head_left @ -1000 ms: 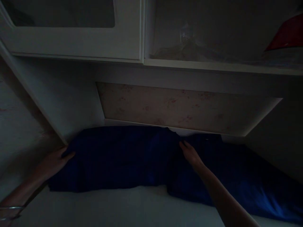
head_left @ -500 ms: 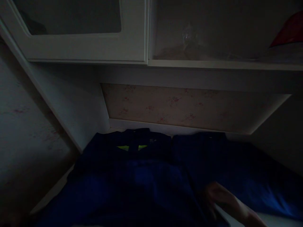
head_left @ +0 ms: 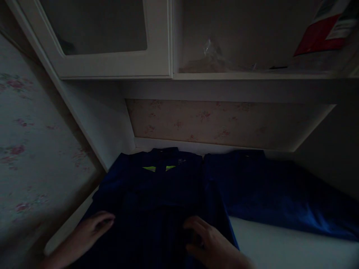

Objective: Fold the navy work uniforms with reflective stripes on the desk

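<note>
A dark blue jacket (head_left: pixel 168 186) with a collar, two yellow-green patches and a small pale mark on the chest lies spread on a white surface. Over its lower left side is my left hand (head_left: pixel 97 226), fingers curled and thumb meeting the fingertips at the cloth. My right hand (head_left: pixel 206 239) rests over the lower right part, its fingers bent and the thumb held apart from them. Dim light hides folds under both hands. Beside it, to the right, lies a second dark blue garment (head_left: pixel 269 190), also with its collar at the back.
White surface (head_left: pixel 280 239) shows at the front right. Above hangs a white cabinet (head_left: pixel 117 65) with a glass-panelled door. Its open shelf (head_left: pixel 252 76) holds clear plastic wrapping (head_left: pixel 213 52) and a red and white package (head_left: pixel 319 35). Floral wallpaper (head_left: pixel 19 149) covers the left wall.
My left hand has come in from the lower left corner onto the jacket. The right hand has moved left onto it. The jacket's lower part lies flatter, and more white surface shows at right.
</note>
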{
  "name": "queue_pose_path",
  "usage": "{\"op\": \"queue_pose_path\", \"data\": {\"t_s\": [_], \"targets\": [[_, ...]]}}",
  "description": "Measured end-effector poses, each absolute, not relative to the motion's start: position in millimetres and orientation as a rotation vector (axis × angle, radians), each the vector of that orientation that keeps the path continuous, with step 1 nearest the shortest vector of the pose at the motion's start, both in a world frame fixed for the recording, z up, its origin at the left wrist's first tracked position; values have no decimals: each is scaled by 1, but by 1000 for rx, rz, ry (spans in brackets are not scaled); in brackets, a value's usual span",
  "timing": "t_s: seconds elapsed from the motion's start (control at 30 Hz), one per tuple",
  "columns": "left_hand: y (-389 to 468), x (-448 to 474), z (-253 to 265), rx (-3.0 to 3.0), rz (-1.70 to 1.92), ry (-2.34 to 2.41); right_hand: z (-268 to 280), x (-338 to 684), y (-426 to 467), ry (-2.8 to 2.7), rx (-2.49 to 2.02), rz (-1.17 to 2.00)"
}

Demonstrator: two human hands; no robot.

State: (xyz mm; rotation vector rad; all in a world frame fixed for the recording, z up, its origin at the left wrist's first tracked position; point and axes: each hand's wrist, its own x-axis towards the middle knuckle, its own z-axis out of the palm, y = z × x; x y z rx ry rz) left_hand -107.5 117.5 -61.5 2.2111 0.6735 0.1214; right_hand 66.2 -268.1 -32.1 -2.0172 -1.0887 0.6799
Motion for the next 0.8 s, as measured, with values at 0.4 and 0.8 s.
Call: {"op": "queue_pose_path", "data": {"t_s": [0.4, 0.8], "targets": [[25, -28, -144, 2364, 491, 313, -72, 136, -178, -1138, -2335, 433], [29, -8, -134, 2451, 221, 390, -54, 191, -328, -279, -1850, 250]]}}
